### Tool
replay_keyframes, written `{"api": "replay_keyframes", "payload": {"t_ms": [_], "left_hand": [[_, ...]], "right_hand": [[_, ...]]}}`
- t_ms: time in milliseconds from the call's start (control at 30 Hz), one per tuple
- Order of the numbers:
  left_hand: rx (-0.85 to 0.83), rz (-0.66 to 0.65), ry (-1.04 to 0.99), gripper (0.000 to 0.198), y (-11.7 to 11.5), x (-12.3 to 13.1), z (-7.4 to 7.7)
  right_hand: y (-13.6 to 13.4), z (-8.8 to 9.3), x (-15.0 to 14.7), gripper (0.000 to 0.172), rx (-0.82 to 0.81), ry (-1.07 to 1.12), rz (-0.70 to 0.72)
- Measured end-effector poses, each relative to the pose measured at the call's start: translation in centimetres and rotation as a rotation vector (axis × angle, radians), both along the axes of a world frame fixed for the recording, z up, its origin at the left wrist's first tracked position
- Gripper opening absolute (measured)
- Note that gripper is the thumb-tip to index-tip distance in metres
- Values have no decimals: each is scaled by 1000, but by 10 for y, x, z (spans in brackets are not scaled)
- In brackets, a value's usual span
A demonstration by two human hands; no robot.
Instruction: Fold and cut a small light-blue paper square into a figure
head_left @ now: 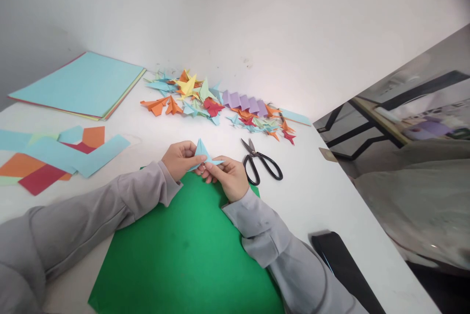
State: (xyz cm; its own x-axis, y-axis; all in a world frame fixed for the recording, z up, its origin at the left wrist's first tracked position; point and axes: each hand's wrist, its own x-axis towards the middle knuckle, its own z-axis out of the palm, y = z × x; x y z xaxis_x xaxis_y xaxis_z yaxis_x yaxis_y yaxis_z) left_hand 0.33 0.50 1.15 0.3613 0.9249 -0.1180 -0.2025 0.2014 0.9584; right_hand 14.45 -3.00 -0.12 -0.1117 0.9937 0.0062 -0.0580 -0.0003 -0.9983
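A small light-blue folded paper piece (201,149), with pointed ends, is held up between my two hands above the far edge of a green mat (179,245). My left hand (180,159) pinches it from the left, thumb across the front. From the right, my right hand (230,176) grips a pointed end between thumb and fingers. Parts of the paper are hidden behind the fingers. Black-handled scissors (259,159) lie with blades slightly apart, just right of my right hand.
Behind my hands lies a pile of colourful folded paper pieces (187,86), with purple folded pieces (244,102) beside it. A stack of large coloured sheets (81,84) is at the back left, and cut paper strips (44,172) lie left. A black object (345,265) rests near the right edge.
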Motion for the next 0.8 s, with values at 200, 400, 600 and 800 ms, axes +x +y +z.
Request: {"api": "replay_keyframes", "payload": {"t_ms": [200, 400, 600, 800], "left_hand": [[3, -15, 10, 37, 0, 0, 0], [31, -39, 3, 35, 1, -1, -2], [-1, -142, -26, 37, 4, -4, -3], [-10, -148, -18, 38, 4, -5, -3]], "right_hand": [[-1, 2, -1, 26, 21, 15, 15], [-1, 1, 0, 25, 20, 22, 24], [-1, -1, 2, 24, -21, 65, 63], [-3, 2, 3, 26, -66, 30, 46]]}}
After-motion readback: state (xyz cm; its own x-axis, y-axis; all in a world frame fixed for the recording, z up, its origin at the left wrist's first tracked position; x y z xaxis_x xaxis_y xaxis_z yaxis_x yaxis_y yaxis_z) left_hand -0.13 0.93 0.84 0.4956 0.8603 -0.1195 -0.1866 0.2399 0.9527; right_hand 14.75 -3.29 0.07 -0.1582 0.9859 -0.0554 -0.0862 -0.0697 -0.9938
